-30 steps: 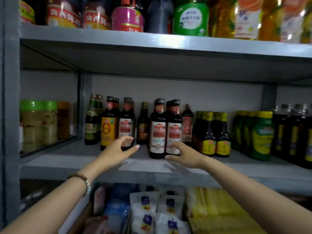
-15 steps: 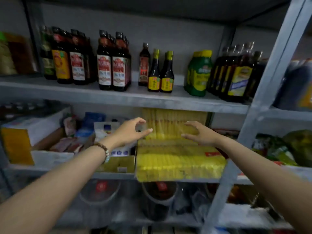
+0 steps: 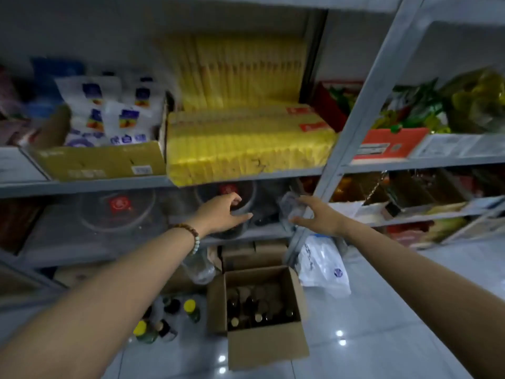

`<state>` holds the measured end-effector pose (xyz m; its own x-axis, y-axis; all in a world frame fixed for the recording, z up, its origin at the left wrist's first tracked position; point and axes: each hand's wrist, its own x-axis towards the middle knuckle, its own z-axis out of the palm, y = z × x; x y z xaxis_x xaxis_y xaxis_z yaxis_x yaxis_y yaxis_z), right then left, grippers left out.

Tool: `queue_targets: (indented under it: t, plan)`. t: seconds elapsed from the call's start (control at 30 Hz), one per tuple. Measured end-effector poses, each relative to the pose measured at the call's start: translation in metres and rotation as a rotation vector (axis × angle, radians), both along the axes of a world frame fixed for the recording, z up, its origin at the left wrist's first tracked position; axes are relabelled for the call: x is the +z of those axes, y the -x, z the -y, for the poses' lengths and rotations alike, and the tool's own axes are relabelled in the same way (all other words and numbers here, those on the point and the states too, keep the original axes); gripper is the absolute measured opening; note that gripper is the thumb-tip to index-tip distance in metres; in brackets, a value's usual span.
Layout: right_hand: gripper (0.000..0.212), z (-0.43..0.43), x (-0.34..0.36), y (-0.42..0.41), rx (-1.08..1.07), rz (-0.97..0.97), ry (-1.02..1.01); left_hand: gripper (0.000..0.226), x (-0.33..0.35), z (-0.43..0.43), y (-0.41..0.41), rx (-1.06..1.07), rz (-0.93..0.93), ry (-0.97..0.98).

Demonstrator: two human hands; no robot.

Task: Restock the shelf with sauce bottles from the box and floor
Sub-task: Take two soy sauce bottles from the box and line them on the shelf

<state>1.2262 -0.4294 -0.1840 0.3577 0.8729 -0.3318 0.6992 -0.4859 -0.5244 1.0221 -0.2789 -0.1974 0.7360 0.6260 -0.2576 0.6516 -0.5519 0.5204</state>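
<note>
Visibility: the frame is dim and smeared, and no label can be read. Sauce bottles [image 3: 246, 315] stand in an open cardboard box [image 3: 266, 348] on the floor at 6 o'clock of the view. Only dark shoulders and caps show, so the count cannot be told. Loose bottles [image 3: 164, 321] with yellow and dark caps stand on the tiles at 9 o'clock of the box, partly covered by the left forearm. At the box's 12 o'clock a closed carton [image 3: 251, 255] is half hidden under the lowest shelf board.

Hands: the left hand [image 3: 222, 213] and right hand [image 3: 318, 216] are both stretched forward at mid-frame, fingers relaxed and gripping nothing. A crumpled clear plastic item [image 3: 289, 206] sits at 9 o'clock of the right fingertips; contact cannot be told. A bead bracelet [image 3: 191, 236] is on the left wrist.

Surroundings: the shelf [image 3: 82, 187] carries yellow packets [image 3: 246, 143] at 12 o'clock and a carton of white pouches [image 3: 101, 162] at 10 o'clock — clear tubs [image 3: 117, 212] one tier below. A slanted upright [image 3: 363, 105] cuts across the right side. A white bag [image 3: 325, 266] lies on the floor at 2 o'clock of the box.
</note>
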Motion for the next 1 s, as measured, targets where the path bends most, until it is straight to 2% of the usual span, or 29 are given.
queue_targets:
  t: [0.23, 0.33, 0.43, 0.57, 0.67, 0.77, 0.9, 1.0]
  plan:
    - [0.051, 0.024, -0.122, 0.006, -0.017, -0.16, 0.083, 0.065, -0.143, 0.014, 0.013, 0.099, -0.111, 0.218]
    - [0.051, 0.024, -0.183, 0.004, 0.042, -0.177, 0.14, 0.066, -0.203, 0.017, 0.019, 0.155, -0.146, 0.275]
    - [0.054, 0.021, -0.243, -0.002, 0.085, -0.151, 0.153, 0.078, -0.263, 0.018, 0.019, 0.194, -0.166, 0.29]
    - [0.043, 0.016, -0.325, -0.007, 0.195, -0.183, 0.244, 0.075, -0.327, 0.026, 0.011, 0.202, -0.247, 0.302]
    - [0.047, 0.01, -0.403, -0.011, 0.202, -0.252, 0.254, 0.072, -0.385, 0.028, 0.008, 0.191, -0.272, 0.281]
    - [0.051, 0.001, -0.486, -0.013, 0.221, -0.25, 0.237, 0.087, -0.456, 0.022, 0.006, 0.17, -0.297, 0.3]
    - [0.059, -0.013, -0.58, -0.01, 0.222, -0.264, 0.189, 0.058, -0.541, 0.022, 0.001, 0.129, -0.129, 0.331]
    - [0.06, -0.024, -0.635, -0.013, 0.232, -0.306, 0.178, 0.051, -0.592, 0.017, -0.003, 0.075, -0.085, 0.272]
